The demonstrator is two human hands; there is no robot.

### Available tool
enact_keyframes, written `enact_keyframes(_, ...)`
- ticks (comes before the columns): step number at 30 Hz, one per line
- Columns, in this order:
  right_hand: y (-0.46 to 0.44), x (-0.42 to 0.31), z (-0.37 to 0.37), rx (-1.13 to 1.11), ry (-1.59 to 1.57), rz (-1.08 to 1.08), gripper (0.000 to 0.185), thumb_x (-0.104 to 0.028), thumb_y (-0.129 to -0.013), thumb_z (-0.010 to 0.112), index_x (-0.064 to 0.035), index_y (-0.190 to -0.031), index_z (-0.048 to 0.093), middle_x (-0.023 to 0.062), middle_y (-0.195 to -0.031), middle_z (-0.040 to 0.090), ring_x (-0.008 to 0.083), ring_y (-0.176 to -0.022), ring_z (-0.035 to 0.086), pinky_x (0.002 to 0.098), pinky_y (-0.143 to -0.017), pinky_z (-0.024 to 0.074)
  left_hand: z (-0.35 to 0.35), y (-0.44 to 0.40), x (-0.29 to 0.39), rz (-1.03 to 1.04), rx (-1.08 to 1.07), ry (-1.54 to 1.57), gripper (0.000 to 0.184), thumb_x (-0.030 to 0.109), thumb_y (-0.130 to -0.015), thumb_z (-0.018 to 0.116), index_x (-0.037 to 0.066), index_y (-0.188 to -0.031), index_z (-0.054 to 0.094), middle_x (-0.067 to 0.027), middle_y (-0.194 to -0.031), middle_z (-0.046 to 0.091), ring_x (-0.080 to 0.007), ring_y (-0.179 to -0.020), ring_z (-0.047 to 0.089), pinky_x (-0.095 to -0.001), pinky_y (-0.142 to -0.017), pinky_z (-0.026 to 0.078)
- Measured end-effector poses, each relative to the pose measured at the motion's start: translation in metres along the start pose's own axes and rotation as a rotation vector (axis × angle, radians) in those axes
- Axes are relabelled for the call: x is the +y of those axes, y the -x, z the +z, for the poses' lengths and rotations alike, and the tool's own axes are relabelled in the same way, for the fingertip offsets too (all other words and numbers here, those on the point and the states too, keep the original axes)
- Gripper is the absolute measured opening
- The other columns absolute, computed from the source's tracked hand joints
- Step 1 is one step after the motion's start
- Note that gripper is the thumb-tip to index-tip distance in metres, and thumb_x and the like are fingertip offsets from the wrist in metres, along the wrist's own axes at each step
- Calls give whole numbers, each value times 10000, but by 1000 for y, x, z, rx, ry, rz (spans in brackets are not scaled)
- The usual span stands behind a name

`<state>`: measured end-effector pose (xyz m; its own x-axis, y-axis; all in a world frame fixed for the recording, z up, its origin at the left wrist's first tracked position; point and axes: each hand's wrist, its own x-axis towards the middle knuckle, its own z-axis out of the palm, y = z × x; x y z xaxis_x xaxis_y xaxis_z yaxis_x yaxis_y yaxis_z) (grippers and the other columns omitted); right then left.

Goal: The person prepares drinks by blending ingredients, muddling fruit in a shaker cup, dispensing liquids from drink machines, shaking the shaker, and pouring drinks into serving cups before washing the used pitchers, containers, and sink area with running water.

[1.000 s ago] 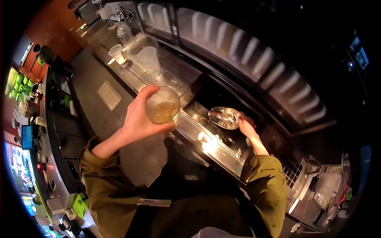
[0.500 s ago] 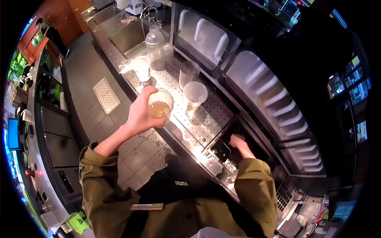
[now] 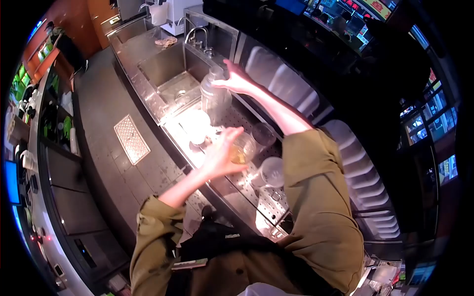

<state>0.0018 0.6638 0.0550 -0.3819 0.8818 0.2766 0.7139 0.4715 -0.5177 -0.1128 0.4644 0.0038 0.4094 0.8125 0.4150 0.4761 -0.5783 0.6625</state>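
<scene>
The left hand (image 3: pixel 217 160) is curved around the near side of a glass (image 3: pixel 241 149) with yellowish liquid at its bottom, thumb and fingers spread to either side; whether they press on it, I cannot tell. The glass is over the perforated tray (image 3: pixel 237 112); whether its base touches is unclear.

The right hand (image 3: pixel 234 83) is open, thumb and forefinger spread wide at the top of the shaker (image 3: pixel 211 98), thumb over its neck; contact is unclear. The shaker stands beyond the left hand, on the tray beside the sink (image 3: pixel 180 86). The sink opens to the left of the right hand, its near rim close to the shaker, with the faucet (image 3: pixel 198 35) past the hand.

A white cup (image 3: pixel 196 124) stands just beyond the left hand, washed out by glare, between the shaker and the counter's front edge. To the right of the left hand are a clear cup (image 3: pixel 263 135), near the glass, and a frosted cup (image 3: pixel 271 172), close to the right sleeve (image 3: pixel 313 158).

The counter's edge passes under the left forearm, with the floor (image 3: pixel 103 103) beyond it to the left. The right forearm reaches over the tray's back edge, alongside the bins (image 3: pixel 363 172).
</scene>
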Motion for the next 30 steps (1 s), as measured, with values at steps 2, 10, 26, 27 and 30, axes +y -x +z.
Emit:
enact_keyframes(2, -34, 15, 32, -6, -16, 52, 796, -431, -604, 712, 24, -1184, 408, 213, -1138, 495, 294, -1045, 498, 363, -871, 408, 8, -2, -16, 71, 20, 44, 1087, 285, -481, 827, 70, -1308, 155, -209, -1332, 228, -375, -1186, 350, -430, -954, 351)
enact_keyframes(10, 63, -56, -75, 58, -511, 99, 430, -264, -740, 648, -19, -1054, 487, 120, -945, 576, 203, -874, 560, 310, -771, 453, 22, 30, -50, 59, 90, 702, 1306, 304, -456, 843, 67, -1352, -77, -200, -1400, 42, -351, -1279, 178, -459, -1039, 170)
enact_keyframes(26, 174, -79, -64, -297, 318, -137, 552, -353, -781, 580, 17, -1144, 391, 206, -1019, 529, 319, -832, 589, 354, -684, 492, 14, -7, -23, 11, 3, 495, 1039, 225, -513, 775, -14, -1318, 162, -206, -1230, 386, -335, -1160, 377, -428, -1001, 259)
enact_keyframes(27, 175, -86, -61, -410, 221, 93, 669, -383, -765, 593, 26, -1222, 325, 243, -1136, 462, 338, -990, 532, 373, -800, 454, 14, -3, -23, -16, 54, 547, 1036, 229, -517, 776, -18, -1317, 166, -205, -1236, 382, -328, -1172, 364, -426, -1009, 245)
enact_keyframes(30, 176, -87, -66, -358, 476, -75, 852, -454, -769, 560, 19, -1339, 138, 249, -1340, 257, 351, -1242, 282, 393, -1022, 240, 4, 29, -20, -97, 201, 502, 995, 243, -573, 763, -35, -1317, 163, -199, -1256, 366, -305, -1208, 318, -412, -1025, 211)
